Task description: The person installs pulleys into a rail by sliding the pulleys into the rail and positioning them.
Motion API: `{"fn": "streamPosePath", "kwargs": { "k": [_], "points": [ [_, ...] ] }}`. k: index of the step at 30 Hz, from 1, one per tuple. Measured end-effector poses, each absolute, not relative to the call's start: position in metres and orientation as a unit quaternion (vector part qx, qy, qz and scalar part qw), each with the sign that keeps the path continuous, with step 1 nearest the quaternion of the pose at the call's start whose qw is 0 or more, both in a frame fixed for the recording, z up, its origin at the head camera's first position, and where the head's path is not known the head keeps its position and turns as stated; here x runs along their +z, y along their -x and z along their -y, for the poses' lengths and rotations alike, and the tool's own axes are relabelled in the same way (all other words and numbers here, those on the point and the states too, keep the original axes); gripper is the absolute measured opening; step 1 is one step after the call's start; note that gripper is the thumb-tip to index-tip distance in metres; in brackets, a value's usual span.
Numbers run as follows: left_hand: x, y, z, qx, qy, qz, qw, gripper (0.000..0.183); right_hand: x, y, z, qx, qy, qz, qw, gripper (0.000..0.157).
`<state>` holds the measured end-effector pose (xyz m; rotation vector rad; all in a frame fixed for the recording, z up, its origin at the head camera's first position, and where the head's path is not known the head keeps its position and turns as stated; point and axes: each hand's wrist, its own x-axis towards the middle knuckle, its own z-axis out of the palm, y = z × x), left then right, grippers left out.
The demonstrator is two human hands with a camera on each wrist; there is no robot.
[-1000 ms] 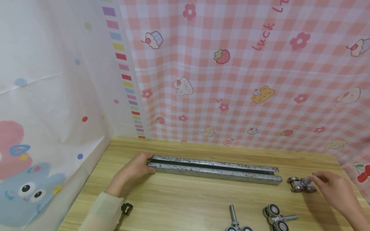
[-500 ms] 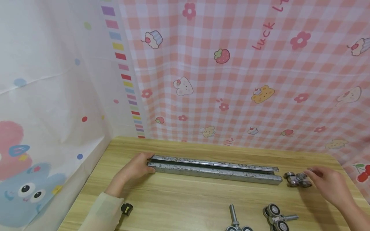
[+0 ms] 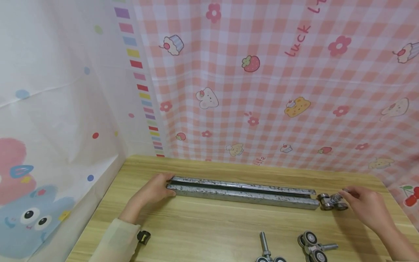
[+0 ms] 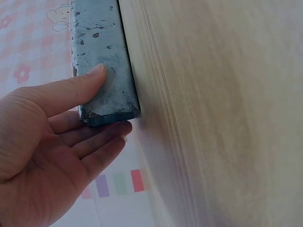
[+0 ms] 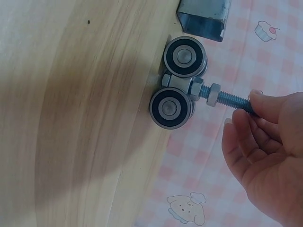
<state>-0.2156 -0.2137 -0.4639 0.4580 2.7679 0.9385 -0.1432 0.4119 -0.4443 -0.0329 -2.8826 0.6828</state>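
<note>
A slotted steel rail (image 3: 242, 198) with scuffed grey faces lies across the wooden table in the head view. At its left end my left hand (image 3: 157, 189) grips it; in the left wrist view the thumb presses one face and the fingers reach around the end. My right hand (image 3: 368, 203) pinches the threaded bolt (image 5: 232, 100) of a roller trolley (image 5: 183, 80) between thumb and fingertips. The trolley's wheels sit on the table side of the rail's open right end (image 5: 202, 23), close to it, bolt upward. Whether they touch the rail I cannot tell.
Two more roller trolleys lie near the front edge: one (image 3: 311, 246) with its bolt pointing right, another (image 3: 266, 254) cut off by the frame. A small black object (image 3: 144, 237) with a yellow mark is beside the left sleeve. A checked pink cloth (image 3: 262, 91) hangs behind the table.
My right hand has moved left with the roller trolley, bringing its wheels up close to the rail's right end. The left hand and the rail have stayed put.
</note>
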Motion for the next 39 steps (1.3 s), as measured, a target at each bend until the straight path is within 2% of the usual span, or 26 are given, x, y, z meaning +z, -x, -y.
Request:
{"fn": "streamPosePath", "kwargs": {
  "k": [39],
  "points": [
    [-0.462, 0.216, 0.211, 0.312, -0.149, -0.934, 0.088, 0.054, -0.445, 0.147, -0.392, 0.24, -0.026, 0.964, 0.11, 0.023]
  ]
}}
